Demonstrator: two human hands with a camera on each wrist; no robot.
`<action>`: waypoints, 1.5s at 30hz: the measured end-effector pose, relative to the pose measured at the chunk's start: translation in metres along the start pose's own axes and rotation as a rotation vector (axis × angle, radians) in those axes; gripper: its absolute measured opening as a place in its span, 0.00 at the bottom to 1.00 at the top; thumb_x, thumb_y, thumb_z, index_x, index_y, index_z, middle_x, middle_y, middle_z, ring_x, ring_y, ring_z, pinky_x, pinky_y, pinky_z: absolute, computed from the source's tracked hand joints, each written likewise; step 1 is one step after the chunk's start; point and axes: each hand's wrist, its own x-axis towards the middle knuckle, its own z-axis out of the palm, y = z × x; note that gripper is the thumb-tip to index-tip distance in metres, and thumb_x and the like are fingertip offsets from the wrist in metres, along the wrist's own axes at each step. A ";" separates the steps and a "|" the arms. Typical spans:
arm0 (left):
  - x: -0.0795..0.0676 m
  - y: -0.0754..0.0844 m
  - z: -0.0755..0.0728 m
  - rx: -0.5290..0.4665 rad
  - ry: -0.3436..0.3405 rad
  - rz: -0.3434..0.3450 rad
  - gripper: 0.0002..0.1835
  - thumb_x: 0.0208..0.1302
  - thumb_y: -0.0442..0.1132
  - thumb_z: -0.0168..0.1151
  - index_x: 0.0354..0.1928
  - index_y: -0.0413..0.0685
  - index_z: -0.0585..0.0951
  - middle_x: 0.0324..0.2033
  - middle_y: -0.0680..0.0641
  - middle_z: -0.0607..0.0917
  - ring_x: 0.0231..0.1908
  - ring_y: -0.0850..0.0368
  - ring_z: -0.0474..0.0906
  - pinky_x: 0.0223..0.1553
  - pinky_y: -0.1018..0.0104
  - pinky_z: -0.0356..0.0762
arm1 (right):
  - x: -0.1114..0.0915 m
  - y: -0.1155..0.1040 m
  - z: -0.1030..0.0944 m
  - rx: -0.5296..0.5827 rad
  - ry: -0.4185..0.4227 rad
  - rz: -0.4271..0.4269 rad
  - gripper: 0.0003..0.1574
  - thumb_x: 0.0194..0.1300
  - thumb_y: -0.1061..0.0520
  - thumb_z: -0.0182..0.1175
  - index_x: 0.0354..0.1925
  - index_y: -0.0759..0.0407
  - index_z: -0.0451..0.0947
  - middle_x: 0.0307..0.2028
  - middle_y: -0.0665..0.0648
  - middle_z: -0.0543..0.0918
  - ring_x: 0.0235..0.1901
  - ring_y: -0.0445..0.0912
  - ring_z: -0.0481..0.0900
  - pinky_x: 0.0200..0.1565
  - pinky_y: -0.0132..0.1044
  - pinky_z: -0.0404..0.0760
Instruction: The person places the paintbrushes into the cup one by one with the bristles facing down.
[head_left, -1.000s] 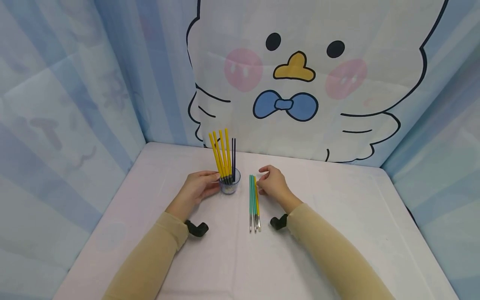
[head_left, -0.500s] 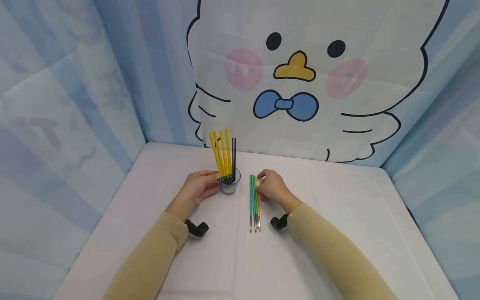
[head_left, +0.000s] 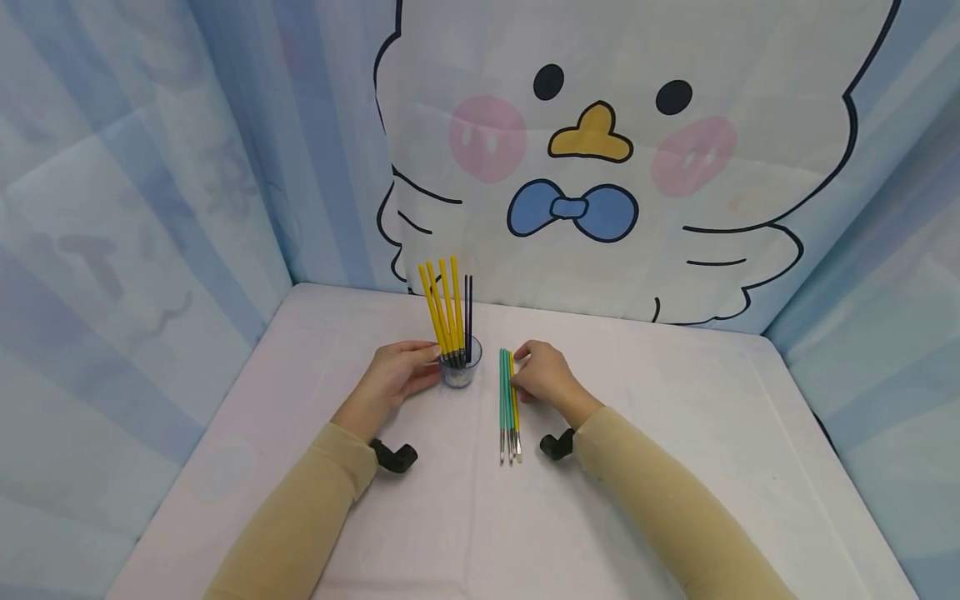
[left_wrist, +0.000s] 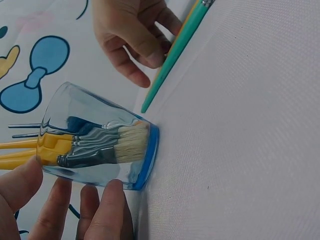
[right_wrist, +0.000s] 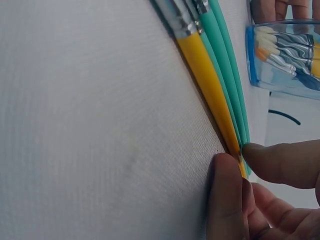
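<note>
Backdrop at 12 o'clock, printed with a white cartoon bird in a blue bow tie. Pale blue curtains at 9 and 3. Pinkish-white table at 6. Beige sleeves at 7 and 5.

Left hand at 9 o'clock of the cup: thumb and fingers apart, tips touching the side wall. Right hand at 3 o'clock of the loose bundle: thumb and one finger pinching the yellow brush on its upper handle.

Clear cup upright, blue-based. Black wrist mounts, one per cuff. In cup, bristles down: four yellow-handled brushes leaning toward 11, plus two thinner dark-handled brushes on their 3 o'clock side.

Loose on table, near the cup at its 4 o'clock: teal brushes, handle ends at 12, bristles at 6. Overlapping, can't tell exact count. Yellow brush alongside, on their 3 o'clock edge, same heading.
</note>
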 end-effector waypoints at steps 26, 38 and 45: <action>0.000 -0.001 0.001 -0.006 -0.009 0.008 0.20 0.76 0.36 0.68 0.65 0.38 0.82 0.64 0.38 0.83 0.61 0.45 0.84 0.64 0.52 0.88 | -0.009 -0.005 0.003 -0.111 0.068 -0.019 0.19 0.65 0.64 0.65 0.55 0.63 0.80 0.42 0.61 0.86 0.23 0.44 0.84 0.24 0.28 0.82; -0.003 0.000 0.001 -0.011 -0.020 0.002 0.21 0.76 0.36 0.68 0.67 0.38 0.81 0.68 0.37 0.81 0.63 0.43 0.82 0.67 0.52 0.86 | -0.005 -0.004 0.006 -0.182 0.103 -0.038 0.18 0.64 0.64 0.64 0.52 0.63 0.81 0.40 0.59 0.87 0.27 0.46 0.85 0.29 0.31 0.80; -0.001 0.000 0.001 -0.014 -0.017 0.008 0.21 0.75 0.36 0.68 0.66 0.37 0.81 0.67 0.37 0.82 0.62 0.44 0.83 0.64 0.54 0.88 | -0.005 -0.006 0.005 -0.210 0.100 -0.042 0.17 0.64 0.62 0.65 0.52 0.63 0.81 0.40 0.59 0.87 0.29 0.47 0.84 0.32 0.33 0.81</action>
